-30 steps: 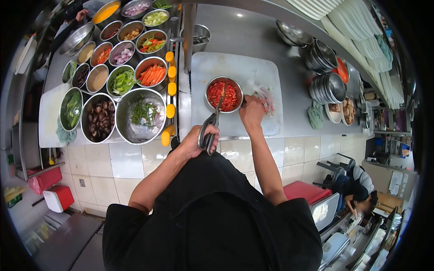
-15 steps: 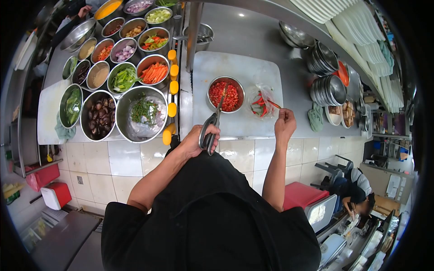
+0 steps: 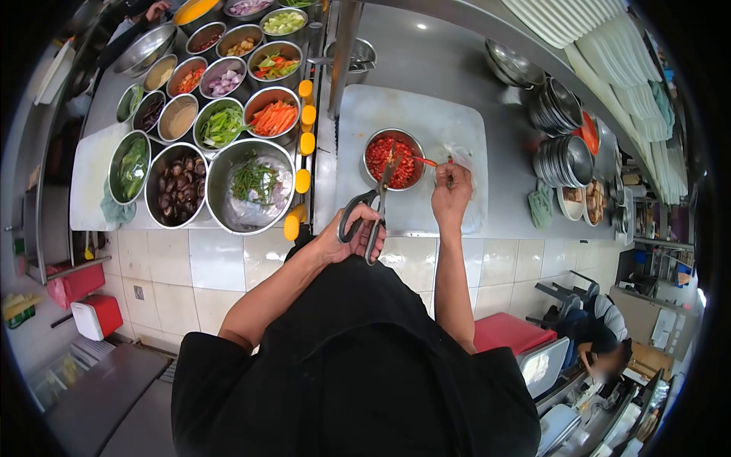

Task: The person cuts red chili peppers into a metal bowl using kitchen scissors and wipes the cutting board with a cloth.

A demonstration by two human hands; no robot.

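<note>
My left hand point(image 3: 352, 238) is closed around the handles of a pair of scissors point(image 3: 381, 194), whose blades are parted and reach over a steel pot point(image 3: 421, 149). Chopped red chilli point(image 3: 384, 156) fills the pot's bottom. Between the fingertips of my right hand point(image 3: 453, 192) is a whole red chilli point(image 3: 423, 161), its tip pointing left over the pot's rim, near the blades. Just behind that hand lies a clear plastic bag point(image 3: 464, 158), partly covered by it. Pot and bag both rest on a white cutting board point(image 3: 352, 114).
Steel pots of carrot strips point(image 3: 276, 118), mushrooms point(image 3: 183, 183) and other cut vegetables crowd the left counter. Yellow-capped bottles point(image 3: 302, 181) line its edge. Stacked metal bowls point(image 3: 565, 160) and a green cloth point(image 3: 541, 204) are at right. Another person point(image 3: 601, 327) bends over at lower right.
My right hand has moved left from beside the bag, bringing the chilli to the pot. The scissors, shut or nearly so before, now have their blades apart.
</note>
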